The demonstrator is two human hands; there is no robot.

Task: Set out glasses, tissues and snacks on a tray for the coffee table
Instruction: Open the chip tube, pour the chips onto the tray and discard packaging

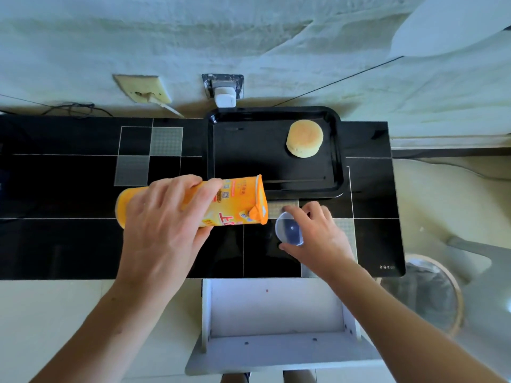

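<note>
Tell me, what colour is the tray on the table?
Black and glossy; the tray shows best in the head view, the only one.

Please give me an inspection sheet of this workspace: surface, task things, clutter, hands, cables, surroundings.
Surface: glossy black table with grey squares.
Job's things: black tray holding one round bun; orange snack can, tilted, lid off; no glasses or tissues seen.
Clutter: nothing seen.
Hands: left hand grips the can; right hand holds its clear lid.
Cables: white plug in a wall socket; thin black cable along the wall.
Surroundings: white stool; bin at right.
</note>
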